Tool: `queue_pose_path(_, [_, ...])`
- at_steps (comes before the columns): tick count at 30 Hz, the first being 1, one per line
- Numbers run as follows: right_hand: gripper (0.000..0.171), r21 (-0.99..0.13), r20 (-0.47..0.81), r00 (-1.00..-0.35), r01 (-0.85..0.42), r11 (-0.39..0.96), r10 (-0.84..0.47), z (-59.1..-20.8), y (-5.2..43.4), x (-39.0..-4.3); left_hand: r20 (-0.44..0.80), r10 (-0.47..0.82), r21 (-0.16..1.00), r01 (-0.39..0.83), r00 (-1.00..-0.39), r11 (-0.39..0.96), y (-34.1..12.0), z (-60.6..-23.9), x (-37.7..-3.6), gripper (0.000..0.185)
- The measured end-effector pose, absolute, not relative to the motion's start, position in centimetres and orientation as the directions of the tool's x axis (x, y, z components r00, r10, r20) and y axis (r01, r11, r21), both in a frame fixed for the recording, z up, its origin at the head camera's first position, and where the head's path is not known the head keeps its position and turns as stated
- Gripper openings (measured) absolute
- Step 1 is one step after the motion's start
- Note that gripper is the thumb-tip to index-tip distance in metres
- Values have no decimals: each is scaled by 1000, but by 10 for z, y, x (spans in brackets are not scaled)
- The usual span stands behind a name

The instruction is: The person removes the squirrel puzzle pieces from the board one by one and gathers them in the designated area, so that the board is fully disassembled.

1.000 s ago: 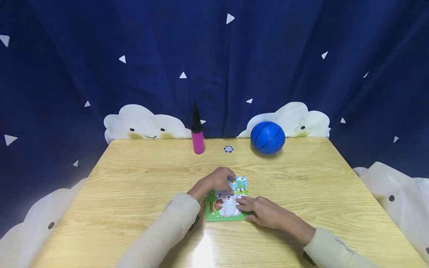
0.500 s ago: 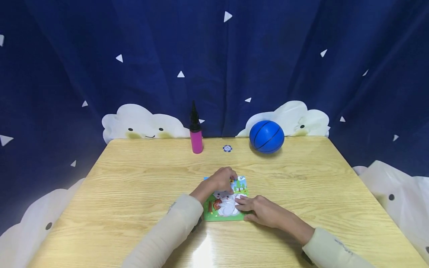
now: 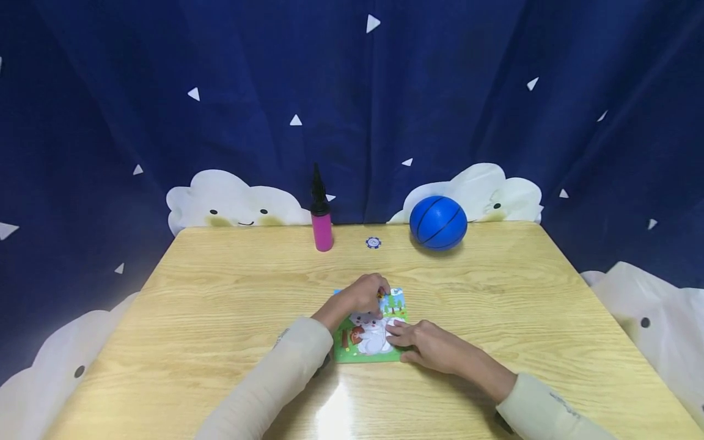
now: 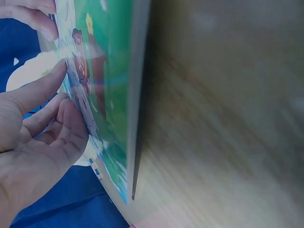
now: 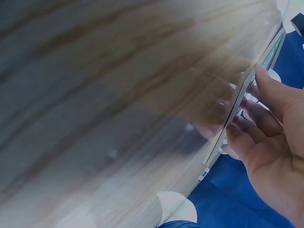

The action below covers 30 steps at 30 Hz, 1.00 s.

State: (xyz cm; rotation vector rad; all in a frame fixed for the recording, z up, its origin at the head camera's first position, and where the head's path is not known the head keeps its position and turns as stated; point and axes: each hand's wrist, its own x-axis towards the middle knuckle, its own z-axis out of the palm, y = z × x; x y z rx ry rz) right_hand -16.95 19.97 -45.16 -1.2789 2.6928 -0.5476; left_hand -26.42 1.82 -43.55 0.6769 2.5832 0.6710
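Observation:
A flat jigsaw puzzle (image 3: 363, 354) with a white squirrel, trees and blue sky lies on the table in the head view. My left hand (image 3: 360, 295) reaches over its upper part, thumb and bent fingers down on a puzzle piece that the hand mostly hides. From the left wrist view, the thumb and fingertips of that left hand (image 4: 47, 133) meet the picture surface. My right hand (image 3: 431, 345) rests its extended fingers on the squirrel's tail, thumb by the lower right corner. In the right wrist view, this right hand (image 5: 270, 137) lies along the puzzle's edge (image 5: 240, 95).
On the wooden table (image 3: 231, 293), a pink hand pump (image 3: 322, 229) with a black nozzle stands upright at the back. A blue-and-white poker chip (image 3: 373, 242) lies right of it, then a blue basketball (image 3: 438, 223). A dark blue curtain (image 3: 341, 73) hangs behind.
My left hand has shifted slightly right and its fingers have tilted a little over the puzzle, baring its upper left corner. The right hand stays in place.

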Motion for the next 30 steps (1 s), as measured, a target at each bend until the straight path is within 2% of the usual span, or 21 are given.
queue_pose_path(5, [42, -357, 60, -632, -736, 575, -772, -453, 200, -169, -249, 524, 548, 328, -814, 769, 19, -438, -266, 49])
queue_pose_path(12, [43, -372, 24, -656, -707, 602, -755, -452, 201, -170, -238, 545, 544, 355, -804, 760, 19, -439, -271, 47])
queue_pose_path(26, [43, -346, 53, -637, -734, 584, -769, -453, 203, -169, -218, 574, 598, 357, -789, 717, 18, -441, -270, 48])
queue_pose_path(30, [42, -339, 83, -621, -753, 564, -780, -454, 202, -170, -190, 580, 611, 367, -792, 701, 14, -443, -271, 38])
